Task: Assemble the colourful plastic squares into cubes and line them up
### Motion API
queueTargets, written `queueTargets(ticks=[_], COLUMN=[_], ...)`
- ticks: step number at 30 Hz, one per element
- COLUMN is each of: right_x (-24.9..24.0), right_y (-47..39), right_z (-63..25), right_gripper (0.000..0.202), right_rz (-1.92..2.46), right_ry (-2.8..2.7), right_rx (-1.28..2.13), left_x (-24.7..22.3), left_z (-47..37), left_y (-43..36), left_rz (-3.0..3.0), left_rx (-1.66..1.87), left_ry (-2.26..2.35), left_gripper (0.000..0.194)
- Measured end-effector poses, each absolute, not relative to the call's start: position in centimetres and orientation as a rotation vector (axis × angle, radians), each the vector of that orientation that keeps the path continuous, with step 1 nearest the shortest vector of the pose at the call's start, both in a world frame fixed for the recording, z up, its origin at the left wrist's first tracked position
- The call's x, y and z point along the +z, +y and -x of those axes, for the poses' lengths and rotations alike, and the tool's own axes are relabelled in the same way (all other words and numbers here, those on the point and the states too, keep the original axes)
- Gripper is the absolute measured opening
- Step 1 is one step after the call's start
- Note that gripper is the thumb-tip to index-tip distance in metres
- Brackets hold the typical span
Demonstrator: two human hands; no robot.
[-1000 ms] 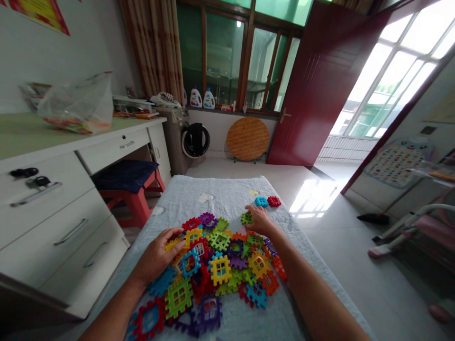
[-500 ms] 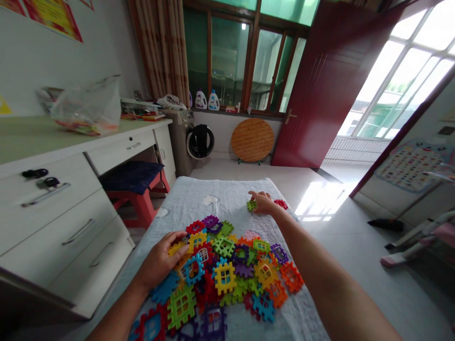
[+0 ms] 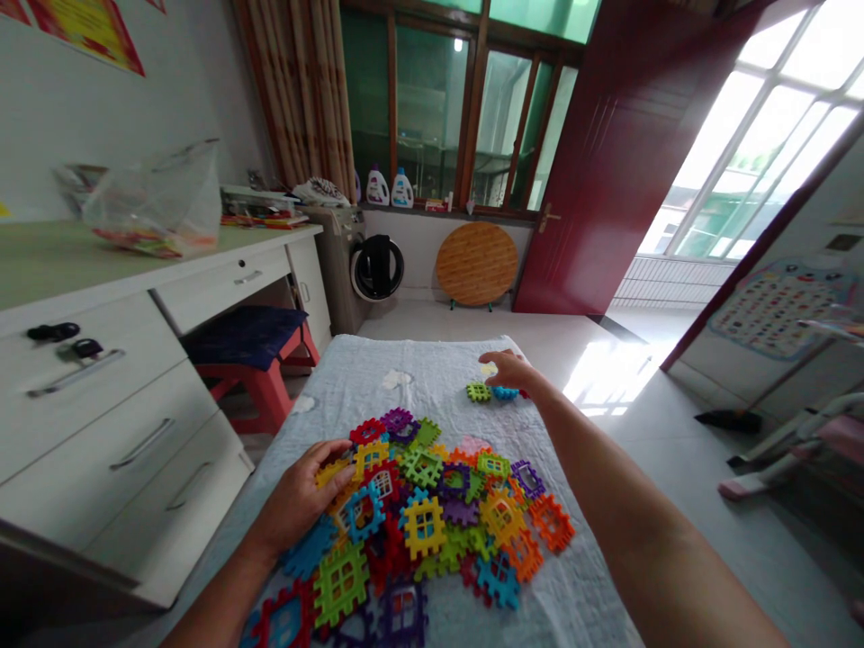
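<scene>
A heap of colourful plastic interlocking window-frame blocks point(image 3: 424, 527) lies on the cloth-covered surface before me. My left hand point(image 3: 310, 490) rests at the heap's left side, thumb apart from the fingers, touching a yellow block point(image 3: 330, 472). Farther off, my right hand point(image 3: 511, 371) hovers with fingers stretched out and nothing visible in them. Just below it lie a green block point(image 3: 479, 391) and a blue block point(image 3: 505, 393), side by side and apart from the heap. A bit of red shows behind the right wrist, mostly hidden.
The pale blue cloth point(image 3: 357, 373) covers the surface. At the left stand a white desk point(image 3: 162, 450) and a red stool point(image 3: 270, 387) with a dark cushion. Beyond are a washing machine point(image 3: 334, 270), a round wooden board point(image 3: 476, 264) and a dark red door point(image 3: 607, 162).
My right hand has lifted slightly away and right from the green block, uncovering it and the blue block beside it. The red block is now mostly covered. My left hand stays at the heap.
</scene>
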State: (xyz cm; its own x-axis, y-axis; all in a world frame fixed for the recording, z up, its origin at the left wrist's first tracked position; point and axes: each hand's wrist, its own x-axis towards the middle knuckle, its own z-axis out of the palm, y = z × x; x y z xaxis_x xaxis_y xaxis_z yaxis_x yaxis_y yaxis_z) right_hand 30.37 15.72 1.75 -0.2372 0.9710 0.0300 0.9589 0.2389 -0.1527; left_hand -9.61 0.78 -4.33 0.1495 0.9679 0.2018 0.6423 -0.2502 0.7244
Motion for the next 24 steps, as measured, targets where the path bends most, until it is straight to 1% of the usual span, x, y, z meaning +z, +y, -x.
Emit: queueTargets(ticks=[4,8,17,22,24], right_x=[-0.1,-1.0,-0.7,0.4,0.7], right_y=[15.2,15.3,15.3,14.3,13.5], right_z=[-28.1,-27.4,-27.6,-26.6,-25.2], right_gripper=[0.063,0.054,0.051,0.061,0.057], right_rz=[1.907,1.926,1.899,1.880,1.822], right_ry=[-2.593,-2.611,-2.605,-2.569,-2.545], right_rx=[0.122,0.096,0.091,0.066,0.089], left_x=[-4.4,-4.5,-4.0,-4.2,-4.2], left_z=[9.6,9.6,9.5,9.4,9.4], left_y=[0.7,0.7,0.6,0.6,0.6], left_rz=[-1.946,-1.945,-1.948,-1.947,-1.946], left_rx=[0.901,0.888,0.881,0.898,0.898], left_ry=[1.523,1.534,1.522,1.516,1.505], left_gripper=[0.043,0.044,0.042,0.043,0.043])
